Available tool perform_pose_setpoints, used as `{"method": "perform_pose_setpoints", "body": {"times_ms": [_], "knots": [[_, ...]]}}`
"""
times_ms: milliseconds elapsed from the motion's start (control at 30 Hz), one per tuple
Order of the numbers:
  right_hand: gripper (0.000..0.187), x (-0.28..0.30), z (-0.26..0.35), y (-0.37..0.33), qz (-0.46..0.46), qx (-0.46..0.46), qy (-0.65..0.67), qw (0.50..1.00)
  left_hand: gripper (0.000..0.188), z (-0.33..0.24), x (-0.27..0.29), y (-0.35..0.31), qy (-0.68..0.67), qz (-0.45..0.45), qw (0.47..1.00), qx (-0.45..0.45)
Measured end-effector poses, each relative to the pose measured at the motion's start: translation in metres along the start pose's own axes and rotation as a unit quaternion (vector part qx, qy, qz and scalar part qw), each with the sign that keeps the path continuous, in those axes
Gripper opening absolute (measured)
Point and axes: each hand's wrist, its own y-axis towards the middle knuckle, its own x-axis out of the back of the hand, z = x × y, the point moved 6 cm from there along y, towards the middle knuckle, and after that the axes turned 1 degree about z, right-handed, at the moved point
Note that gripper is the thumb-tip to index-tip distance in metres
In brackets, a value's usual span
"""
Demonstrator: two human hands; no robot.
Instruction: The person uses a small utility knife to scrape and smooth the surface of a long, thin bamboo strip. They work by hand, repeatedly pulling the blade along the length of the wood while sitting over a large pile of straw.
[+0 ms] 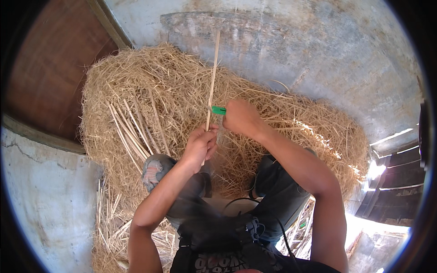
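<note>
My left hand [200, 146] is closed round the lower part of a long, thin pale wooden strip [214, 73], which looks like split bamboo. The strip stands up and away from me, its far end over the wall's stained patch. In my right hand [241, 117] is a small green-handled knife [219, 110], held in a fist. The green end meets the strip just above my left fingers; its blade is too small to make out. Several more pale strips [132, 132] lie in a loose bundle on the straw beside my left knee.
A large heap of dry straw [159, 73] spreads before me and around my legs. A pale, stained wall [318, 41] curves behind it. At the left is a brown panel [59, 68] with a frame. Dark slats [396, 195] let in bright light at the right.
</note>
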Motion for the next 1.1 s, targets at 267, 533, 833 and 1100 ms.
{"method": "perform_pose_setpoints", "body": {"times_ms": [267, 533, 833, 1100], "knots": [[0.018, 0.005, -0.006, 0.002, -0.010, 0.010, 0.023, 1.000, 0.032, -0.002, -0.006, -0.004, 0.041, 0.007, 0.999, 0.003], [0.015, 0.003, 0.002, -0.002, 0.021, 0.018, 0.030, 0.999, 0.028, -0.001, -0.004, -0.007, 0.030, -0.001, 0.999, -0.016], [0.018, 0.009, -0.002, 0.004, -0.017, 0.019, -0.033, 0.999, 0.026, 0.008, -0.009, -0.011, 0.067, -0.005, 0.998, -0.017], [0.016, -0.005, -0.009, 0.025, -0.045, 0.016, -0.076, 0.996, 0.027, 0.016, -0.009, -0.009, 0.130, -0.024, 0.991, -0.017]]}}
